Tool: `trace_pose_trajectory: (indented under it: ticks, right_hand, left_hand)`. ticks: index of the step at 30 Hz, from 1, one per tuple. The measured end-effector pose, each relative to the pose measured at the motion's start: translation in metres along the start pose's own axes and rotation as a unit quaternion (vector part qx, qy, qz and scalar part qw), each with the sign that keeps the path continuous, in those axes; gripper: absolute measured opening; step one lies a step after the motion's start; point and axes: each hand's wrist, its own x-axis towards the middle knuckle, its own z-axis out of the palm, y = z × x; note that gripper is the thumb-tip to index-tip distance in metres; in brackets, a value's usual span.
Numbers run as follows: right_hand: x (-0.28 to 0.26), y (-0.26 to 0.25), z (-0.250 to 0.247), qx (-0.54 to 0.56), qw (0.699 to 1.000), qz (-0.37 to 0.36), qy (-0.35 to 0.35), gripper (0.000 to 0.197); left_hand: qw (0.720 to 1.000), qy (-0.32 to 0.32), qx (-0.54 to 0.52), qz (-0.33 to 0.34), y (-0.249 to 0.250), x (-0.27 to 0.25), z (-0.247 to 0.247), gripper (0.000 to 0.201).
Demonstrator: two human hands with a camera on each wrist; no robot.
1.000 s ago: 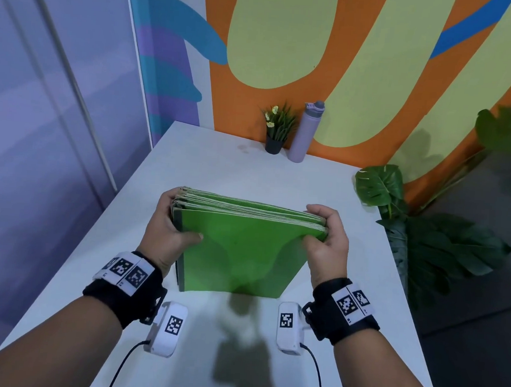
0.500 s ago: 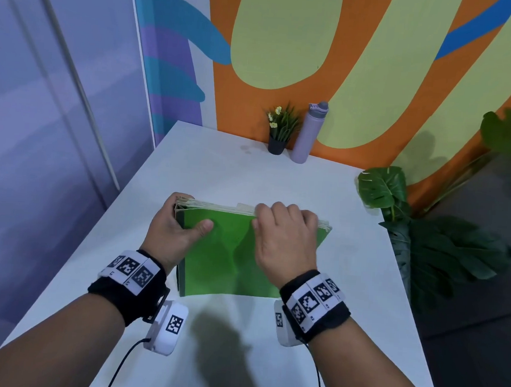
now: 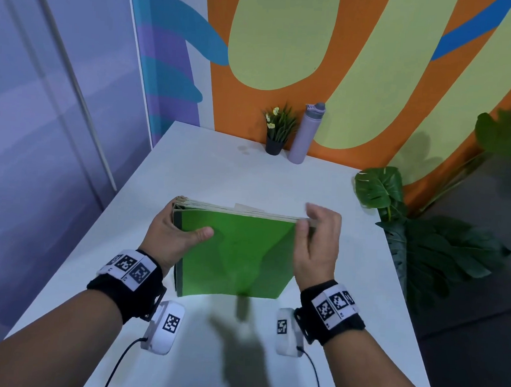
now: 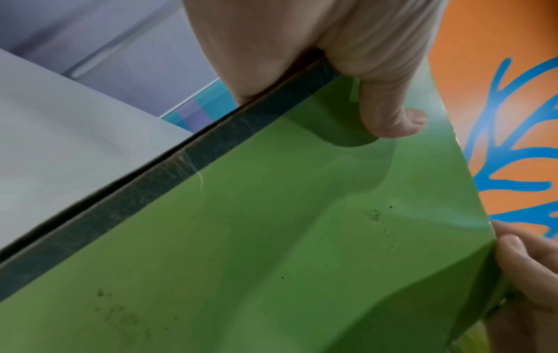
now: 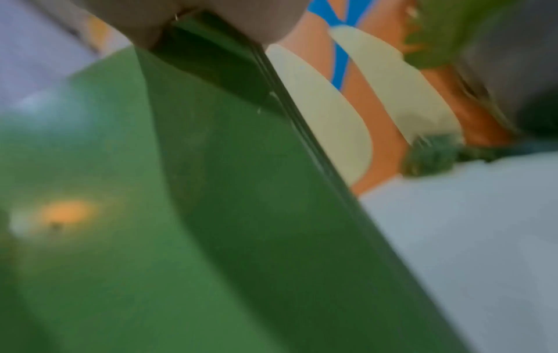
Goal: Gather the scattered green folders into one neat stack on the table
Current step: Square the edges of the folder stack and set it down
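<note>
A stack of green folders (image 3: 238, 252) stands upright on its lower edge on the white table (image 3: 219, 173), its front cover facing me. My left hand (image 3: 180, 233) grips the dark spine side, thumb pressed on the front cover (image 4: 271, 238) and fingers hidden behind. My right hand (image 3: 317, 242) holds the stack's upper right edge, thumb at the front and blurred fingers behind. The left wrist view shows that right hand (image 4: 528, 262) touching the cover's edge. In the blurred right wrist view the folder edge (image 5: 181, 215) runs up into my palm (image 5: 211, 14).
A small potted plant (image 3: 277, 132) and a lilac bottle (image 3: 305, 133) stand at the table's far edge against the painted wall. Large green leaves (image 3: 424, 248) hang beyond the table's right edge. A purple wall runs along the left.
My right hand went from the stack's right edge onto its top edge, then came back to the right corner. The stack now stands more upright. The left hand kept its grip.
</note>
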Motion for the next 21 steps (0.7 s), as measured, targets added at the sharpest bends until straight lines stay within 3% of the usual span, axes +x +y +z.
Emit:
trace_pose_trajectory:
  ticks: [3, 5, 8, 11, 13, 16, 21]
  right_hand:
    - [-0.012, -0.002, 0.003, 0.190, 0.963, 0.187, 0.042, 0.039]
    - [-0.022, 0.001, 0.005, 0.229, 0.943, 0.240, 0.011, 0.040]
    - [-0.034, 0.009, 0.006, 0.236, 0.938, 0.254, -0.030, 0.035]
    - [-0.053, 0.018, 0.008, 0.166, 0.938, 0.291, -0.093, 0.005]
    - [-0.068, 0.026, 0.010, 0.097, 0.935, 0.309, -0.144, 0.023]
    - [-0.077, 0.038, 0.007, 0.049, 0.925, 0.318, -0.203, 0.015]
    - [-0.057, 0.034, -0.005, 0.116, 0.919, 0.321, -0.195, 0.013]
  left_hand:
    - [1.000, 0.001, 0.001, -0.028, -0.012, -0.001, 0.000, 0.081]
    - [0.999, -0.001, 0.007, -0.041, -0.019, -0.003, -0.001, 0.072]
    - [0.998, -0.016, 0.027, -0.062, -0.030, -0.008, -0.001, 0.069]
    - [0.993, -0.010, 0.068, -0.096, -0.045, -0.017, -0.002, 0.048]
    - [0.989, -0.001, 0.097, -0.114, -0.053, -0.021, -0.002, 0.043]
    - [0.987, 0.010, 0.108, -0.117, -0.055, -0.019, 0.000, 0.036]
    - [0.982, 0.007, 0.157, -0.101, -0.041, -0.003, 0.001, 0.070]
